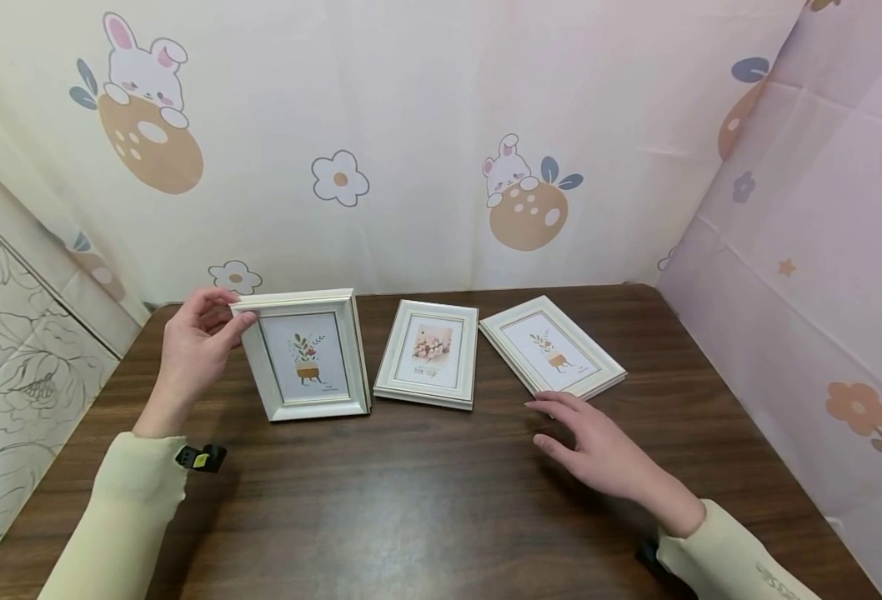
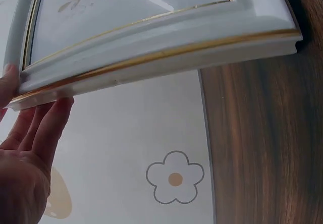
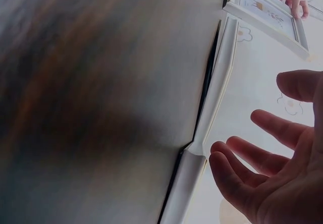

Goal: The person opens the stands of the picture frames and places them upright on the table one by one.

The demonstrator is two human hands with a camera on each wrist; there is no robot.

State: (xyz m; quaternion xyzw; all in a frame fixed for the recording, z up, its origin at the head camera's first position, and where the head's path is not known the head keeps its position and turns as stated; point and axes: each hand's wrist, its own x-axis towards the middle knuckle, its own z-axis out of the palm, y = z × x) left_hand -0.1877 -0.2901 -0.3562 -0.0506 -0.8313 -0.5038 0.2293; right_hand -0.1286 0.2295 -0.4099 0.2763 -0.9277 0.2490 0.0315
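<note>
At the left of the table, a white picture frame (image 1: 313, 354) with a potted-plant print stands upright. My left hand (image 1: 199, 337) pinches its upper left corner, thumb in front and fingers behind, as the left wrist view also shows on the frame (image 2: 166, 52). A second picture frame (image 1: 429, 354), with a pink flower print, lies face up in the middle. Right of it, a third picture frame (image 1: 553, 346) with a plant print lies flat and turned at an angle. My right hand (image 1: 598, 446) hovers by its near edge with relaxed fingers, gripping nothing; contact is unclear.
A dark wood-grain table (image 1: 388, 500) bears all the frames. Behind it and to the right hangs a pale curtain (image 1: 418, 100) with rabbit and flower prints. A white panel with line-drawn flowers (image 1: 6, 350) borders the left side.
</note>
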